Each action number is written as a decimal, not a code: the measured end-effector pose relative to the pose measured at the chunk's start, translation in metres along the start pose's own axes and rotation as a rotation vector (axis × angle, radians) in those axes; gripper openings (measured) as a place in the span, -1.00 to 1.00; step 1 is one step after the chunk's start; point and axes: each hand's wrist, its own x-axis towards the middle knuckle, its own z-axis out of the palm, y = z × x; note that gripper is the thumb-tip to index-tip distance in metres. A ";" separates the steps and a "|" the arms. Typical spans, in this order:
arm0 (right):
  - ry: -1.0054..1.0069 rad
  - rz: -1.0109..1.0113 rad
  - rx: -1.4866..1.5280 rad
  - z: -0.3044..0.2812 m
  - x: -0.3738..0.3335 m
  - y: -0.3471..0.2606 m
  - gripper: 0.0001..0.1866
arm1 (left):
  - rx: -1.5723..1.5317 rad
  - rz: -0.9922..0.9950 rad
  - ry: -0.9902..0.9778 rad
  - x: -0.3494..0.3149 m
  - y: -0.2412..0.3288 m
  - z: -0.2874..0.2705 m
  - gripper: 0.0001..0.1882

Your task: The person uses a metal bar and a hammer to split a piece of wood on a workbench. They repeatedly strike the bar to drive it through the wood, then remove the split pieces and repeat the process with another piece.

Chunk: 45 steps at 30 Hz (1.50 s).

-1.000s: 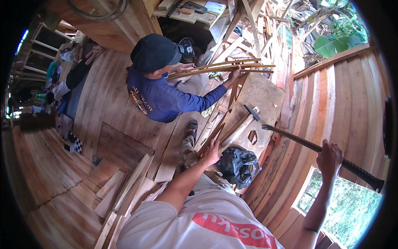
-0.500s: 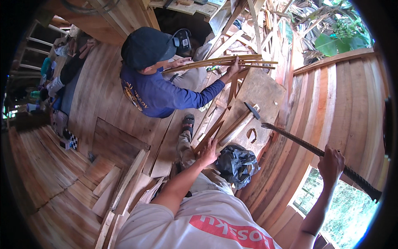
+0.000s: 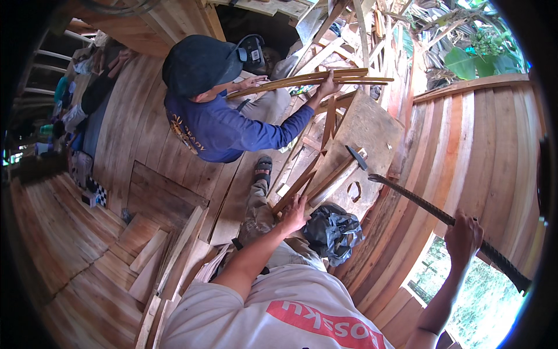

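My right hand (image 3: pixel 464 237) is wrapped round a dark ribbed steel crowbar (image 3: pixel 421 200). The bar slants across the right side, its curved claw end pointing toward a hammer head. That hammer (image 3: pixel 334 176) has a dark metal head and a pale wooden handle. My left hand (image 3: pixel 294 215) is closed at the handle's lower end; the fingers partly hide the grip. Behind the hammer lies a worn wooden board (image 3: pixel 378 125) with a ragged hole. A crumpled black plastic bag (image 3: pixel 332 232) sits just right of my left hand.
A co-worker (image 3: pixel 215 116) in a dark cap and blue shirt sits ahead, holding long thin wooden strips (image 3: pixel 314 79). Plank walling (image 3: pixel 453 134) curves along the right, above a window opening (image 3: pixel 465 291). Stacked boards (image 3: pixel 168 256) stand at lower left. Scrap wood lies farther off.
The view has shifted slightly. My hands keep their holds on the hammer and crowbar. The co-worker's far hand and the strips have moved up a little.
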 end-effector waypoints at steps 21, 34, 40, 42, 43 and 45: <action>-0.051 0.031 0.001 0.017 0.000 0.008 -0.68 | -0.011 0.017 0.046 0.002 -0.001 0.003 -0.20; -0.275 0.228 -0.076 0.019 -0.005 0.008 -0.48 | -0.053 0.029 -0.013 0.005 -0.008 0.008 -0.09; -0.349 0.236 -0.052 0.012 -0.003 0.010 -0.56 | 0.000 0.034 0.011 0.004 -0.006 0.008 -0.10; -0.325 0.211 -0.034 0.017 -0.005 0.013 -0.61 | 0.009 -0.003 -0.039 0.004 -0.001 0.002 -0.09; -0.260 0.200 -0.030 0.022 -0.009 0.015 -0.65 | 0.036 0.006 -0.079 0.008 -0.003 -0.001 -0.11; -0.149 0.181 -0.023 0.029 -0.016 0.013 -0.70 | 0.091 0.024 -0.179 0.018 -0.009 -0.010 -0.16</action>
